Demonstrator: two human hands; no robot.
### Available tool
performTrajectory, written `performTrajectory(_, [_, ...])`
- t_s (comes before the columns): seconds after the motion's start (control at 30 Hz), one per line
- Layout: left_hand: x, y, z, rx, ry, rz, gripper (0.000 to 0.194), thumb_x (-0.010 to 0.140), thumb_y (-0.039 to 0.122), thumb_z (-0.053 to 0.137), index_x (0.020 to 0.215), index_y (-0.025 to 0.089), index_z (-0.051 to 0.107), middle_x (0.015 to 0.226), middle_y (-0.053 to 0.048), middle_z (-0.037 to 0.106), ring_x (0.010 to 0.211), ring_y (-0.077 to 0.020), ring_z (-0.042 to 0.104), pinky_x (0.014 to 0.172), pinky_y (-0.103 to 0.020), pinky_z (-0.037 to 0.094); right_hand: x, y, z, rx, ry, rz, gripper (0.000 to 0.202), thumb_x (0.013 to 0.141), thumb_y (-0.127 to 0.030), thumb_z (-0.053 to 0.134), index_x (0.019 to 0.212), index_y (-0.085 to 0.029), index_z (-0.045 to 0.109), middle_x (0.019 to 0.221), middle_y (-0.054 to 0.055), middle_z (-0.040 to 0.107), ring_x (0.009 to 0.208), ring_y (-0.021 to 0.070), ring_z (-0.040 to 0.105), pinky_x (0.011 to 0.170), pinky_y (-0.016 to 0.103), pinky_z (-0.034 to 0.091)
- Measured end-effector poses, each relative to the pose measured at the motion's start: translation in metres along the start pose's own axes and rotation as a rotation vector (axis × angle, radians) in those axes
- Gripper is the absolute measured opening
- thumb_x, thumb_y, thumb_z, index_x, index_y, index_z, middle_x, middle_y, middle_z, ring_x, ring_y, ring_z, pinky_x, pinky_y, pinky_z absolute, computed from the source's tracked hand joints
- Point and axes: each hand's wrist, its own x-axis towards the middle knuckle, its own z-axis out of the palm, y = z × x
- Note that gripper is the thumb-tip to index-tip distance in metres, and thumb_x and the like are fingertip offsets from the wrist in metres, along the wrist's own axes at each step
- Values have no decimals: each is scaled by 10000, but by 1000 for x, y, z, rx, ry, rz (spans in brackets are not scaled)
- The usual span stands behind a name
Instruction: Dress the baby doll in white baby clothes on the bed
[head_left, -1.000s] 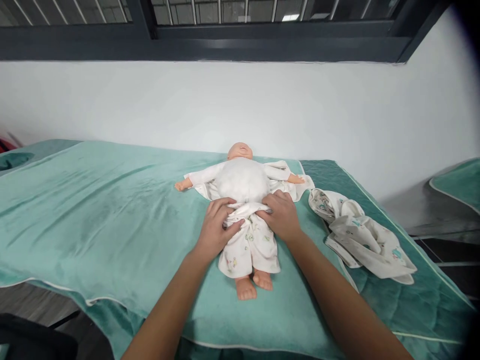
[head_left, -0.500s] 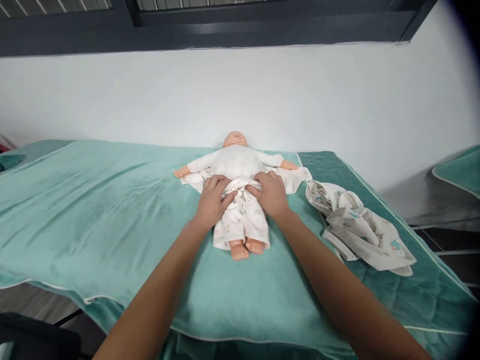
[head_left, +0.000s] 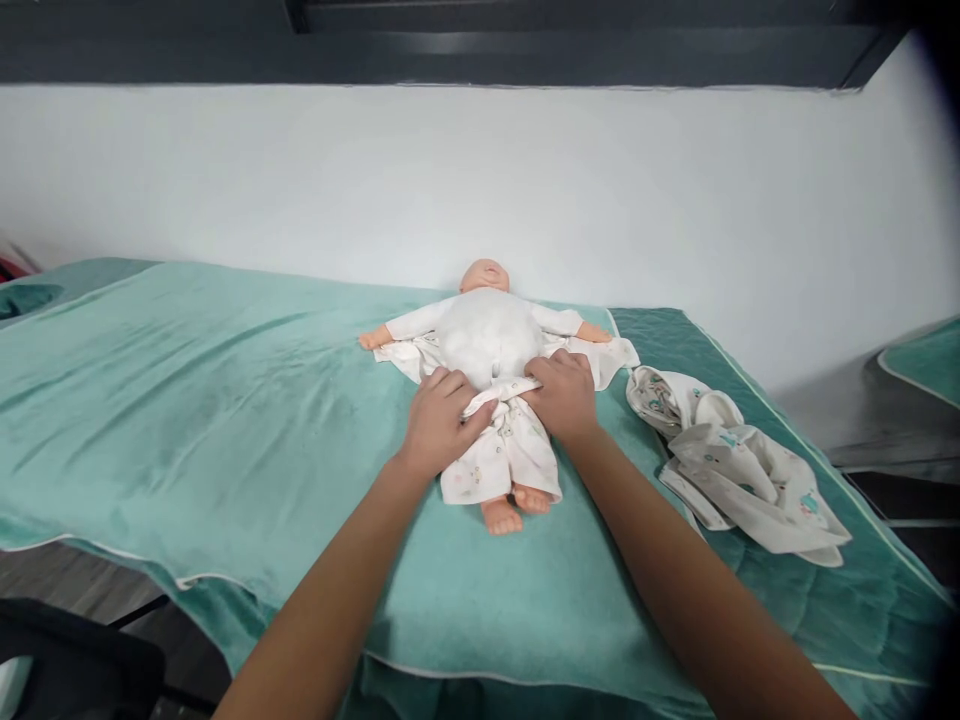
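- Left hand (head_left: 437, 425) curled at the doll's waist, fingers pinching the bunched waistband of the white printed trousers (head_left: 501, 458); thumb under the fold.
- Right hand (head_left: 562, 395) opposite, closed on the same waistband at the other hip.
- Pale plastic baby doll (head_left: 487, 335) lies face-up, head at 12 o'clock, bare feet at 6, arms spread over an open white garment.
- Beneath: teal plush blanket (head_left: 225, 400) over a padded table.
- At 3 o'clock, apart from the doll: crumpled white printed cloth (head_left: 739, 465).
- Risk, my judgement: uneven pulling could twist the waistband or drag the light doll along the slick blanket; fabric may snag at the hips.
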Motion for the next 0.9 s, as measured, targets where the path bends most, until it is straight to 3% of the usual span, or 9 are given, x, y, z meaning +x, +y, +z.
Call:
performTrajectory(0.1, [-7, 3, -3, -11, -28, -53, 386, 964, 429, 484, 673, 188, 561, 694, -23, 518, 762, -181, 480, 719, -341, 372, -2, 2, -1, -21, -15, 0, 137, 825, -292, 626, 723, -206, 596, 680, 20, 665, 802, 215, 509, 776, 375, 245])
performTrajectory(0.23, [-10, -1, -5, -87, -75, -104, 361, 943, 495, 509, 770, 193, 607, 769, -30, 551, 811, -195, 496, 755, -351, 390, -4, 1, -9, -61, -92, -6, 138, 842, -308, 603, 750, -205, 609, 730, 36, 688, 819, 225, 525, 765, 377, 245])
performTrajectory(0.4, [-13, -6, -8, -285, -164, -132, 440, 780, 602, 683, 945, 210, 573, 951, -37, 557, 949, -228, 491, 842, -369, 429, 1, -3, -22, -128, -238, -50, 213, 867, -355, 562, 781, -185, 657, 731, 96, 680, 787, 247, 553, 758, 381, 260])
performTrajectory(0.47, [-15, -7, -8, -294, -154, -161, 476, 735, 603, 727, 934, 211, 545, 966, -33, 551, 960, -228, 481, 848, -367, 428, 6, -5, -28, -144, -277, -63, 225, 864, -362, 565, 794, -181, 680, 728, 107, 675, 785, 253, 571, 777, 384, 272])
performTrajectory(0.6, [-18, -7, -5, -238, -84, -131, 378, 806, 540, 690, 849, 207, 518, 882, -20, 551, 888, -204, 474, 799, -344, 406, 10, -13, -44, -140, -385, -35, 269, 885, -398, 554, 798, -189, 698, 735, 106, 684, 736, 238, 598, 783, 372, 296])
performTrajectory(0.77, [-21, -10, -3, -168, -48, -51, 290, 891, 470, 609, 804, 201, 544, 813, -26, 559, 827, -197, 474, 744, -335, 387, -6, -14, -73, 32, -532, -19, 401, 921, -550, 512, 744, -213, 639, 698, 51, 671, 713, 213, 609, 700, 317, 307])
performTrajectory(0.9, [-20, -10, -3, -209, -38, -46, 266, 889, 454, 620, 827, 198, 582, 831, -28, 577, 840, -193, 488, 773, -338, 396, -25, 3, -84, 322, -654, 66, 415, 859, -636, 571, 939, -234, 641, 912, 23, 686, 813, 194, 619, 673, 271, 343])
